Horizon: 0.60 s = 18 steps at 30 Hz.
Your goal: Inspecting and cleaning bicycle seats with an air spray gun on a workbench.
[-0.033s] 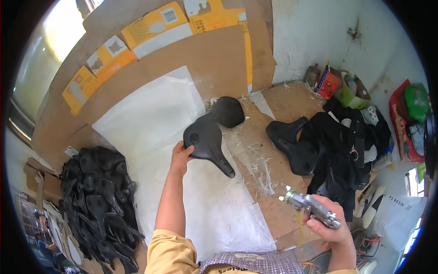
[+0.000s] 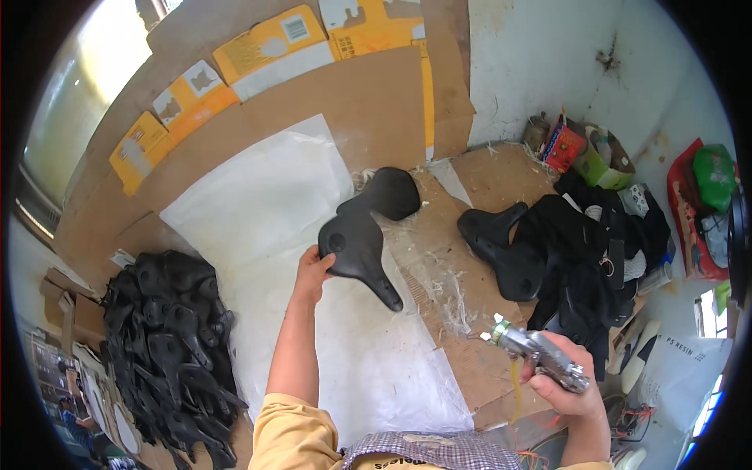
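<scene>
My left hand (image 2: 315,274) grips the wide rear edge of a black bicycle saddle (image 2: 356,243), thumb on top. The saddle's narrow nose points toward the lower right, over white sheeting (image 2: 290,345). Just beyond it lies another black saddle (image 2: 395,193), partly hidden behind the first. At the lower right, my right hand (image 2: 568,388) is wrapped around a silver spray gun (image 2: 540,356). The gun's nozzle, with a green ring, faces the upper left, toward the held saddle but apart from it. A thin yellowish hose hangs below the gun.
Many black saddles are heaped in a pile (image 2: 172,345) at left. On the right, more saddles (image 2: 501,254) lie against black cloth (image 2: 587,243). Cardboard with yellow patches (image 2: 270,43) stands at the back. A green box (image 2: 607,160) sits in the far right corner.
The held saddle and my left hand have shifted very slightly to the right and nearer. The spray gun has moved a touch to the right.
</scene>
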Available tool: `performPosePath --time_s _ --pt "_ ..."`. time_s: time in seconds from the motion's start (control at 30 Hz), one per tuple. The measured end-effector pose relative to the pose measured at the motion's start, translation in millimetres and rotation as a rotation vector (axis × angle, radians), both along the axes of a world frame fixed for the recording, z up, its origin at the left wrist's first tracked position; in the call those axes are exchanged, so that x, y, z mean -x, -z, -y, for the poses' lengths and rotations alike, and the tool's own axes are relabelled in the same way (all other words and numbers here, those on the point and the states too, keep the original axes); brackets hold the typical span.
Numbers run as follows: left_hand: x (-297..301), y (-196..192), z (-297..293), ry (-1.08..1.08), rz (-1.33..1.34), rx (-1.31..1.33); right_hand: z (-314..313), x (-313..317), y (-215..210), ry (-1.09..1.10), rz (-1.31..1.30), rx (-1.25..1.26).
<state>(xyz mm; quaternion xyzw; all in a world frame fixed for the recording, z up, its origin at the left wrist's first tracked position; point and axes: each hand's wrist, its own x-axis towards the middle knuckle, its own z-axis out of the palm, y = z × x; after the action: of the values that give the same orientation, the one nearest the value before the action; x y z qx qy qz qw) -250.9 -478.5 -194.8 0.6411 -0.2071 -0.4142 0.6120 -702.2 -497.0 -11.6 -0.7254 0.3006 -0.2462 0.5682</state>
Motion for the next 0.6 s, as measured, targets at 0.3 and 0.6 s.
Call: performPosePath --time_s 0.3,0.6 --pt "-76.2 -44.1 -92.5 -0.512 -0.2 0.887 -12.8 12.7 31.2 0.074 0.019 -0.213" --pt "-25.1 71.6 91.3 -0.066 0.667 -0.015 32.3 -19.1 109.2 0.148 -0.061 -0.395"
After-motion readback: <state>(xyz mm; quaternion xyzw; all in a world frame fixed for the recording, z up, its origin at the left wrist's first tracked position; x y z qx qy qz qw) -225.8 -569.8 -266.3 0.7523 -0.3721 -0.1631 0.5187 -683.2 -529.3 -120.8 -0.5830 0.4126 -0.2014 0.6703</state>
